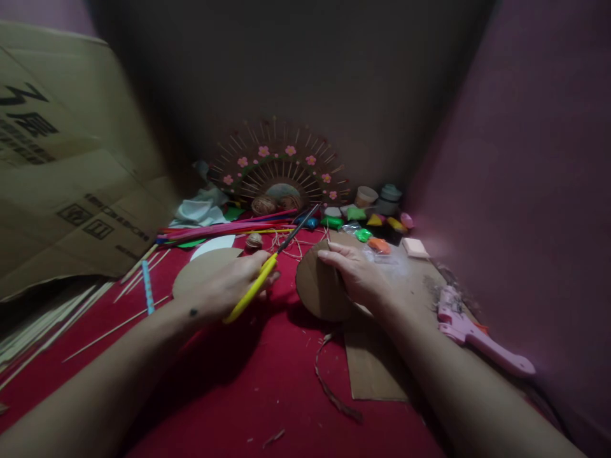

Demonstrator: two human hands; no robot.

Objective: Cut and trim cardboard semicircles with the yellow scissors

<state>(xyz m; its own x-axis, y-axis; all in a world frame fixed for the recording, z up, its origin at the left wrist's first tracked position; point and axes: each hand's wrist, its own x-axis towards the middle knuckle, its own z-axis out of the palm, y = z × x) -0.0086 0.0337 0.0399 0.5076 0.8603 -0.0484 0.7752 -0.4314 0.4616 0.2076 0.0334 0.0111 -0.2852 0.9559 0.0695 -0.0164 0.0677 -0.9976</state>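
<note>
My left hand is closed on a pair of scissors with yellow handles, its dark blades pointing up and away to the right. In my right hand is a round cardboard disc, pinched at its upper right edge and tilted above the red cloth. Another cardboard disc lies behind my left hand, partly over a white paper piece. Under my right forearm is a flat cardboard sheet. A curved strand of twine rests on the cloth in front of the disc.
A pink glue gun lies at the right. At the back stand a fan-shaped decoration with pink flowers and several colourful packets. Thin sticks and a blue stick lie left, beside a big cardboard box.
</note>
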